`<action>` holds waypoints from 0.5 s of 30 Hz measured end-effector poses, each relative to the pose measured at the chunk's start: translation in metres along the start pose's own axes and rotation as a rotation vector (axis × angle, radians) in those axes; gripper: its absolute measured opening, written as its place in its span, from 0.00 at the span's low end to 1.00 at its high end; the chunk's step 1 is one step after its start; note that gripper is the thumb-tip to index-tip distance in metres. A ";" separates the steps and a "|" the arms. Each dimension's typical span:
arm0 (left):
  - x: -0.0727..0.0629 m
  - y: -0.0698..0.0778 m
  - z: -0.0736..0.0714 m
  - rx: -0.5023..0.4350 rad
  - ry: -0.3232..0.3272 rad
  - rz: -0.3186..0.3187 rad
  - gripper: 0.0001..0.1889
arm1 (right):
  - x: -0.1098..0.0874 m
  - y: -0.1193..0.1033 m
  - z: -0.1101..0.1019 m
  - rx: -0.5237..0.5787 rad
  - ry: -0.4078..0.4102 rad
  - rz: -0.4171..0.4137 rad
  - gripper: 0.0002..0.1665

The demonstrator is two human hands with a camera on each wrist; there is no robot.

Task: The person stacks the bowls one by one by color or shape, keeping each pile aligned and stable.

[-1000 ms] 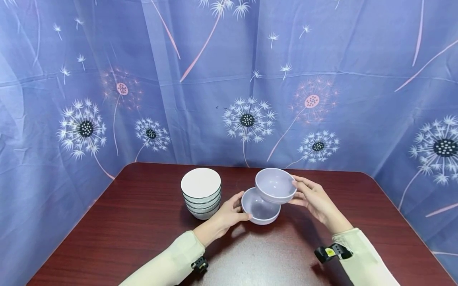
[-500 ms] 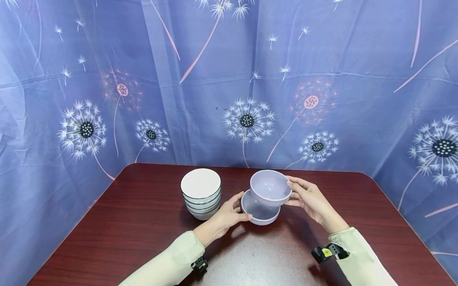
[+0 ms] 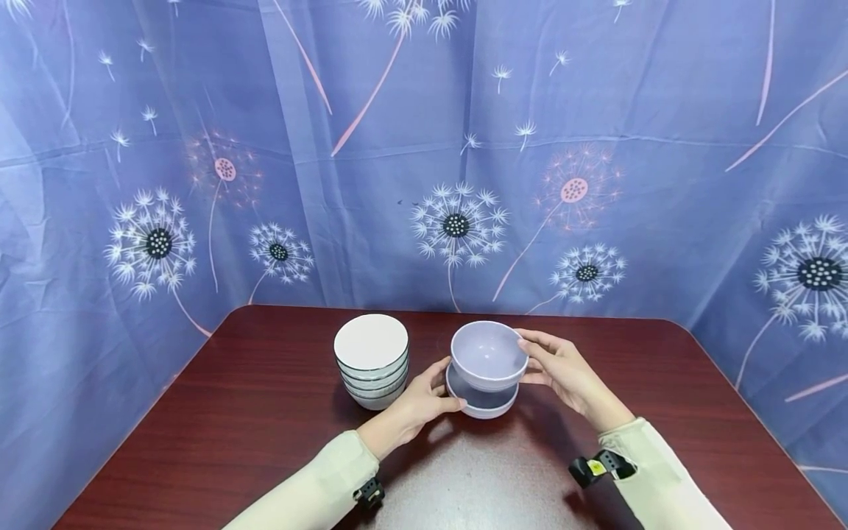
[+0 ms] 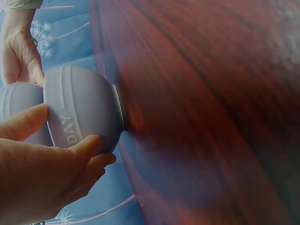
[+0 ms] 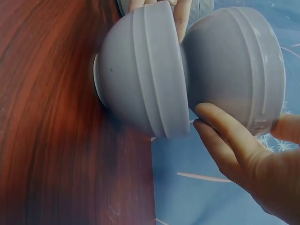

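In the head view, my right hand (image 3: 566,374) holds a pale lavender bowl (image 3: 489,355) by its right side, thumb at the rim and fingers beneath. This bowl is upright over a second lavender bowl (image 3: 485,413), which stands on the table. My left hand (image 3: 419,405) grips the lower bowl from the left, with its thumb at the rim. Raised lettering shows on the lower bowl (image 4: 86,110) in the left wrist view. The right wrist view shows the base of the upper bowl (image 5: 234,70) at the mouth of the lower bowl (image 5: 140,79); whether they touch I cannot tell.
Left of my left hand stands a stack of several white bowls (image 3: 372,361) with dark rims. The dark red wooden table (image 3: 232,412) ends at the back against a blue curtain (image 3: 371,221) with dandelion prints.
My right hand has carried the upper bowl left and slightly down, so it now covers more of the lower bowl. My left hand and the lower bowl have stayed in place.
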State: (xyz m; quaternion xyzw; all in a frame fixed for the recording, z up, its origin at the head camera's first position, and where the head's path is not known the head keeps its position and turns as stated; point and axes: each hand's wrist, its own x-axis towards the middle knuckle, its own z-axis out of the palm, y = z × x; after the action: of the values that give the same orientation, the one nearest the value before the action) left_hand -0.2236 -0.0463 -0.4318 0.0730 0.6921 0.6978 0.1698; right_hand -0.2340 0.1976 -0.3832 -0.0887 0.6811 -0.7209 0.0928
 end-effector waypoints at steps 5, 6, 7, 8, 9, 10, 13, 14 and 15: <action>-0.002 0.000 0.001 -0.002 -0.004 0.008 0.45 | 0.001 0.002 0.004 -0.040 0.005 0.015 0.32; -0.001 0.000 0.001 -0.001 -0.005 0.010 0.45 | 0.002 0.003 0.004 -0.049 0.007 0.016 0.32; -0.001 0.000 0.001 0.001 -0.005 0.011 0.45 | 0.002 0.003 0.005 -0.056 0.009 0.016 0.32; -0.001 0.000 0.001 0.003 -0.006 0.011 0.44 | 0.003 0.003 0.005 -0.061 0.011 0.016 0.32; 0.000 0.000 0.001 0.004 -0.006 0.011 0.44 | 0.003 0.004 0.006 -0.066 0.014 0.017 0.31; 0.000 0.000 0.000 0.007 -0.005 0.009 0.44 | 0.004 0.004 0.006 -0.071 0.015 0.019 0.31; 0.001 0.000 0.000 0.010 -0.001 0.007 0.44 | 0.005 0.006 0.007 -0.078 0.018 0.025 0.31; 0.001 0.000 0.000 0.010 -0.001 0.008 0.44 | 0.005 0.006 0.007 -0.079 0.017 0.026 0.30; 0.001 0.000 -0.001 0.010 -0.001 0.011 0.44 | 0.005 0.006 0.007 -0.080 0.016 0.026 0.30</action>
State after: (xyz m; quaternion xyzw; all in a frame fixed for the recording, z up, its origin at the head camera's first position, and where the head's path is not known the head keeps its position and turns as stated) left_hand -0.2251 -0.0463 -0.4325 0.0781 0.6950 0.6952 0.1660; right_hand -0.2368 0.1889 -0.3891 -0.0776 0.7113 -0.6924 0.0929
